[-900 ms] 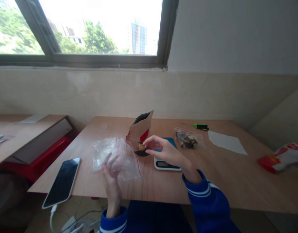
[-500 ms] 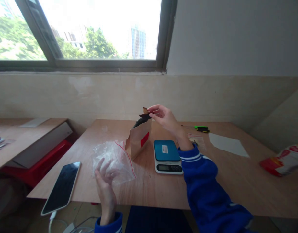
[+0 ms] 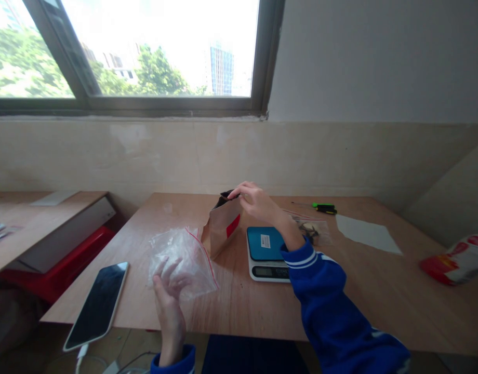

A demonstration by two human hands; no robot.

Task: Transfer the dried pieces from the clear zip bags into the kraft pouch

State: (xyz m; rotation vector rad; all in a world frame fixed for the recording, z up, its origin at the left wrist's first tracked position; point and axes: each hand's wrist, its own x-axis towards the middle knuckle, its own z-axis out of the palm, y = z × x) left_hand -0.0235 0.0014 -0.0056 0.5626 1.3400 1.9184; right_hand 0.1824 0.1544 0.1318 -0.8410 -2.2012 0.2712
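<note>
On the wooden table point(image 3: 379, 291), the right hand point(image 3: 258, 203) pinches the brown paper pouch point(image 3: 224, 227) at its open top; the left hand point(image 3: 169, 291) holds a crinkly clear zip bag point(image 3: 182, 254), near the edge.

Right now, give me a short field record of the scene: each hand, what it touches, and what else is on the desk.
left hand: fingers inside a clear zip-top plastic bag with red seal line, holding it over the wooden desk
right hand: fingers at the open mouth of an upright brown paper pouch with red label; whether they hold anything cannot be told
beside pouch: white digital scale with blue platform
behind scale: small clear bag of dark pieces
left edge: black smartphone
</note>
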